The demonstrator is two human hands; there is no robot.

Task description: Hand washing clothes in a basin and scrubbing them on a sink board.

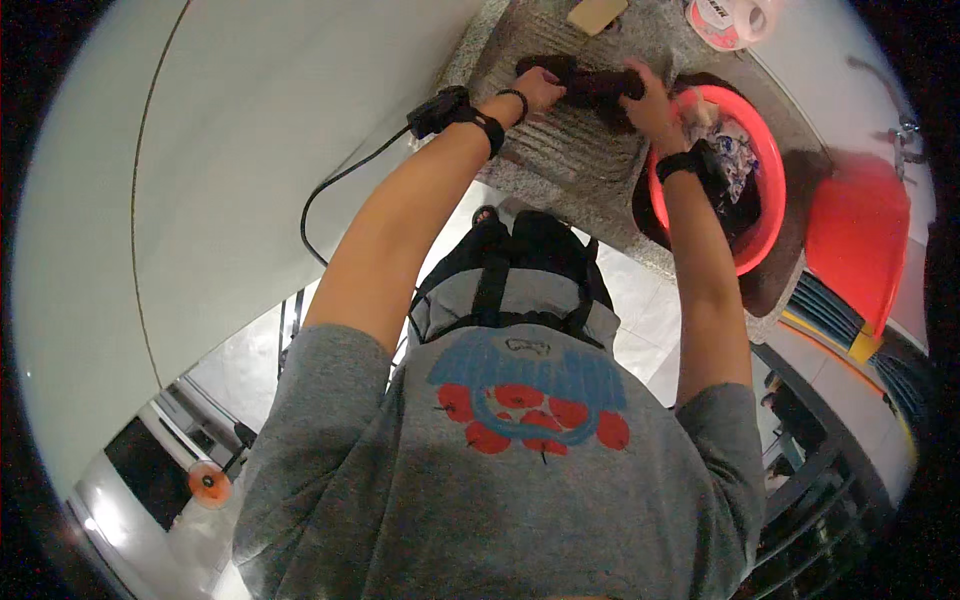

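A dark garment or cloth is stretched between my two hands over the ridged stone washboard of a laundry sink. My left hand grips its left part, fingers curled into the fabric. At the other end my right hand holds the cloth, its fingers somewhat blurred and partly around it. Above the cloth lies a yellowish bar of soap. Beside my right forearm stands a pink-red plastic basin containing patterned wet-looking fabric and darker cloth.
A white and pink bottle with a handle stands at the sink's upper right. A metal tap is on the right wall. Next to the sink are a red dustpan and a broom's dark bristles. A cable hangs from my left wrist device.
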